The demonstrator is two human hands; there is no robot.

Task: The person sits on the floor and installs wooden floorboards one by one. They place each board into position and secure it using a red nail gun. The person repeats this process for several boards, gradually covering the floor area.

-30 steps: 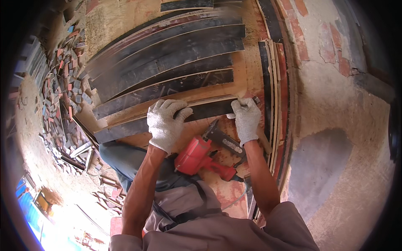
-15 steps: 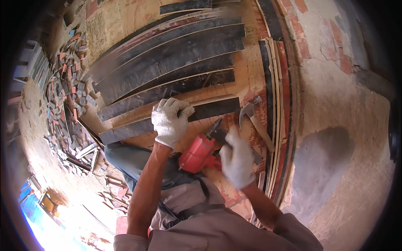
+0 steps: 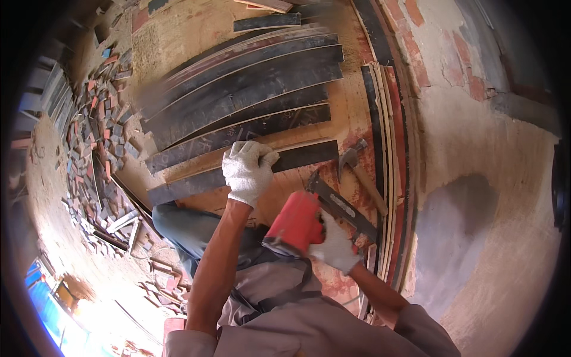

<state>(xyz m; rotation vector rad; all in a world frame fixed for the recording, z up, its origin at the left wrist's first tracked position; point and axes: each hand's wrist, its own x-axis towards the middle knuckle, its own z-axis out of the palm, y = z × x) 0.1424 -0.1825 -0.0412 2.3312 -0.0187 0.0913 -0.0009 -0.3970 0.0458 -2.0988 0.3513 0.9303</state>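
- The left hand [image 3: 248,169], gloved, presses down on a dark strip [image 3: 250,171], fingers curled together over its far edge.
- The right hand [image 3: 336,244], also gloved, has its fingers clamped on a red nail gun [image 3: 297,223], whose black magazine points right toward the hammer [image 3: 360,172].
- The strip lies nearest the person, at the front of a row of dark strips on a brown board [image 3: 196,24].
- Judged from the layout, about seven strips are laid side by side; the near one looks like the one being fixed, with bare board near it.
- One hammer lies just right of the strip's end, touching nobody.
- A stack of long strips [image 3: 386,149] runs along the right side; scattered offcuts [image 3: 95,131] lie on the left.
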